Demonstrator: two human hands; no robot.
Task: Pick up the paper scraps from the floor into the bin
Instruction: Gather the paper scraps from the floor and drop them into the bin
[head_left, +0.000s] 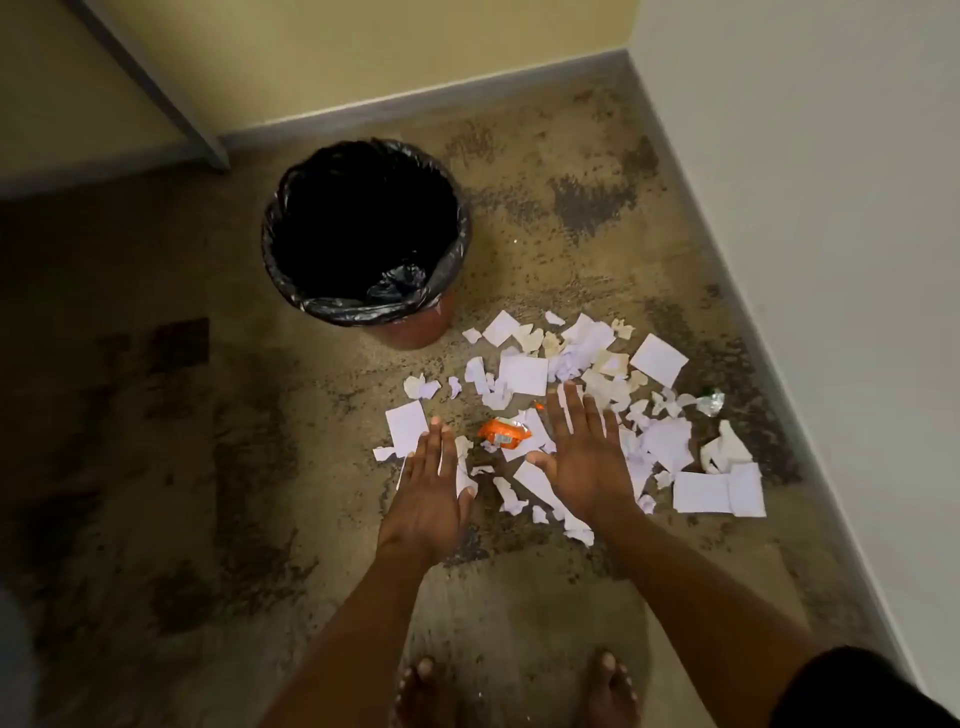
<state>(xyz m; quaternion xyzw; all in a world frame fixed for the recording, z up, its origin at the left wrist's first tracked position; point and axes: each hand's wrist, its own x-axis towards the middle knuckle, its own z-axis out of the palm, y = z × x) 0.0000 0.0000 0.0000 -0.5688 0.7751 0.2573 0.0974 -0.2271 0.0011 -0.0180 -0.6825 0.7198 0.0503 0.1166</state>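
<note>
White paper scraps (524, 374) are scattered at frame centre, right of the black-lined bin (363, 234); left hand (431, 493) and right hand (582, 457) are spread flat above them, each grip apart and empty.

Torn white paper scraps (524, 375), matt and creased, some flat-cut and some crumpled, with yellowish staining on several pieces. Crumpled orange wrapper (505, 434) of glossy printed film. Small crinkled silver foil piece (711, 403), reflective. Round reddish-brown plastic bin (415, 332), smooth-walled, lined with a thin black plastic bag (363, 312) whose folded-over rim is wrinkled and shiny. Tan floor (519, 234), rough and granular in look, matt, mottled with dark worn patches. Painted walls (805, 156), smooth and matt, edged by a grey skirting strip (415, 98).
</note>
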